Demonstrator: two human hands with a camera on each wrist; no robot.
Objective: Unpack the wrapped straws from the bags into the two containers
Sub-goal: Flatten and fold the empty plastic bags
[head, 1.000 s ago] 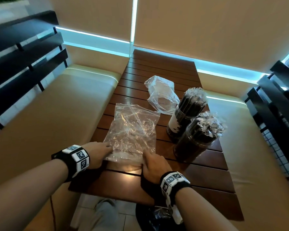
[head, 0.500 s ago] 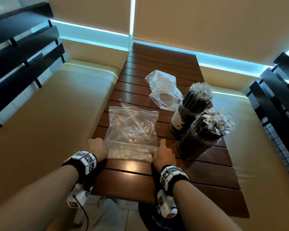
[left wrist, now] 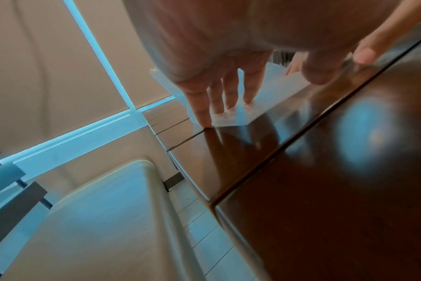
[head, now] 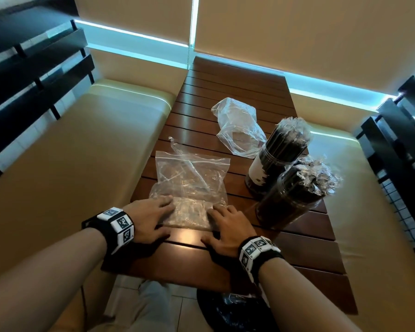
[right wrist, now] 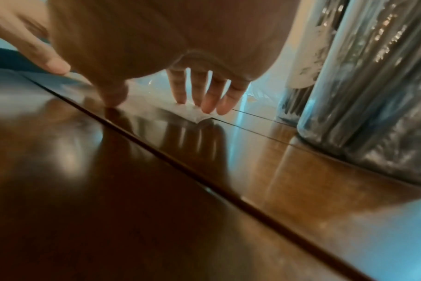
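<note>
Left hand (head: 146,218), lower centre-left of the head view: fingers straight and spread, pressing flat on the near fold of the clear crinkled zip-top plastic bag (head: 192,185).
Right hand (head: 228,226), lower centre: fingers likewise straight, flat on the same fold; thumb on bare wood.
The bag lies empty and flattened on the dark brown slatted wooden table (head: 307,255), centre of frame.

Wrist views only: the left wrist view shows fingertips (left wrist: 206,119) meeting the bag's corner at a slat seam; the right wrist view shows fingertips (right wrist: 222,108) at the opposite corner.

Near clear cylindrical container of black wrapped straws (head: 295,197), right of centre, just beside the right hand.
Far labelled container of the same straws (head: 277,156), touching it.
Second crumpled clear plastic bag (head: 240,128), upper centre.

Bare wood beyond it; beige cushioned benches (head: 86,152) flank both long edges.
</note>
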